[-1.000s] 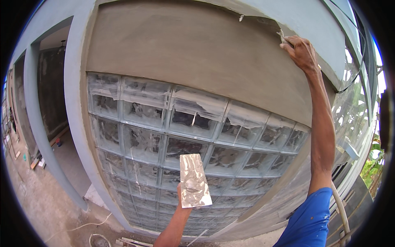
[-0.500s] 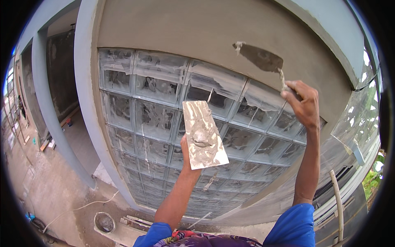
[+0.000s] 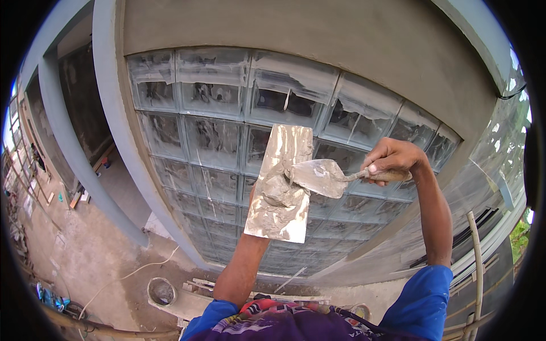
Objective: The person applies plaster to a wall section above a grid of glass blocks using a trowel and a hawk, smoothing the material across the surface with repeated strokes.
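My left hand (image 3: pixel 252 196) is mostly hidden under a pale rectangular plasterer's hawk (image 3: pixel 293 230), holding it up in front of the wall. A lump of wet grey mortar (image 3: pixel 277 190) sits on the hawk's middle, with smears toward both ends. My right hand (image 3: pixel 392 159) is closed round the handle of a pointing trowel (image 3: pixel 319 177). The trowel's mortar-coated blade lies across the hawk's right edge, its tip at the lump. Behind both tools stands a glass block wall (image 3: pixel 213 136), its top row streaked with whitish mortar.
Smooth grey plaster (image 3: pixel 273 25) fills the wall above the blocks. Far below, a round bucket (image 3: pixel 162 291) stands beside planks (image 3: pixel 199 290), near a pale cable (image 3: pixel 133 271). At left rises a light-blue column (image 3: pixel 85 165); at right, a wooden pole (image 3: pixel 476 256).
My right hand has come down and left from the plaster above the blocks, bringing the trowel onto the mortar. The hawk has tilted slightly, and the view has shifted.
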Tool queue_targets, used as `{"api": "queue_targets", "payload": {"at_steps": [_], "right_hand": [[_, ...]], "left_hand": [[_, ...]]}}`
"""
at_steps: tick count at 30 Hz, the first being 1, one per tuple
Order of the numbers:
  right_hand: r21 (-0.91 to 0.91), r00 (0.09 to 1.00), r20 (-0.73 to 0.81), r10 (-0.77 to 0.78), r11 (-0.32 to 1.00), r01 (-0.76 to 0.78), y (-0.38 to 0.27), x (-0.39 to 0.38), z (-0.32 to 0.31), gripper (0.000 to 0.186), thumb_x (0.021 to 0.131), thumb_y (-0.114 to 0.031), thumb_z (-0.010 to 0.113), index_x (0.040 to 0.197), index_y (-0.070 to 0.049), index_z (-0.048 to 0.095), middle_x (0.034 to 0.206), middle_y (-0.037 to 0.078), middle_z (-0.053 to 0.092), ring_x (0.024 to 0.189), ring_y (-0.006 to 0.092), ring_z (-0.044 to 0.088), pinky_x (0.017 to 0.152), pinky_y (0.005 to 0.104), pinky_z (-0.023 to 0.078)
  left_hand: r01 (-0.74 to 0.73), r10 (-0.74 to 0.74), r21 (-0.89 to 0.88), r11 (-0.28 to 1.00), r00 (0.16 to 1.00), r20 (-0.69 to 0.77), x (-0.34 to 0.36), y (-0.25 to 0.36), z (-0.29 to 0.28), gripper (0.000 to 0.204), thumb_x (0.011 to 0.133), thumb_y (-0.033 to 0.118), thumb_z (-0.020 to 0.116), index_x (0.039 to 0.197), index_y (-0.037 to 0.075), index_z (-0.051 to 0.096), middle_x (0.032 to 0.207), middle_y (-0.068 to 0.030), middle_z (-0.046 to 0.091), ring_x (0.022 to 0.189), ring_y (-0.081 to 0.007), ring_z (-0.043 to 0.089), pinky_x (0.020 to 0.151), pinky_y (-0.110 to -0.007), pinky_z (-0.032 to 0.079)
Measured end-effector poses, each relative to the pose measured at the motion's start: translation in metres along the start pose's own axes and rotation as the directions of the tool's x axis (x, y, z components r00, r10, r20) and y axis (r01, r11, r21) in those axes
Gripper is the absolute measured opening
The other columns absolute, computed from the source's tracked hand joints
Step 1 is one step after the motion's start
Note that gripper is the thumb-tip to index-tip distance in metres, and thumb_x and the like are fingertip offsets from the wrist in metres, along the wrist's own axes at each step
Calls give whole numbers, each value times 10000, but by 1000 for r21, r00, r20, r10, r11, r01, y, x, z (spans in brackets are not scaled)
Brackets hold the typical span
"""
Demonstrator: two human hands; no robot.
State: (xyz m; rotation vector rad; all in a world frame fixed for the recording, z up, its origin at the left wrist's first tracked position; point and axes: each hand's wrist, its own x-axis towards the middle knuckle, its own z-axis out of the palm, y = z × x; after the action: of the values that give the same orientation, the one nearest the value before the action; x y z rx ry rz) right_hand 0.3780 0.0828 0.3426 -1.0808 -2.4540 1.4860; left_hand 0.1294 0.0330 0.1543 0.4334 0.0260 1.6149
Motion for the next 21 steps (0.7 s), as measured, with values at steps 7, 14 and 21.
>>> {"api": "queue_targets", "payload": {"at_steps": [7,14,21], "right_hand": [[-18,990,-70,121,992,-123,15,-31,-6,313,811,-224,655,883,80,655,655,85,609,509,121,553,459,251,443],[-371,864,-454,-219,928,40,23,-32,41,217,771,-175,672,824,33,649,685,94,601,582,162,579,526,284,453],[-779,397,-608,-687,613,-131,92,16,173,340,635,-59,764,924,10,599,847,112,515,681,242,539,557,340,450]], "left_hand": [[4,-12,-127,992,998,-67,-10,-1,0,314,923,188,475,1166,-10,487,1035,-151,585,855,-246,634,677,-355,568],[-18,8,-155,988,998,-63,-12,-9,-12,355,931,206,477,1234,26,439,1122,-137,545,975,-253,586,771,-369,539],[-68,71,26,997,987,-142,-21,-19,-5,367,939,215,462,1249,25,411,1145,-125,530,1009,-246,560,807,-361,521]]}}
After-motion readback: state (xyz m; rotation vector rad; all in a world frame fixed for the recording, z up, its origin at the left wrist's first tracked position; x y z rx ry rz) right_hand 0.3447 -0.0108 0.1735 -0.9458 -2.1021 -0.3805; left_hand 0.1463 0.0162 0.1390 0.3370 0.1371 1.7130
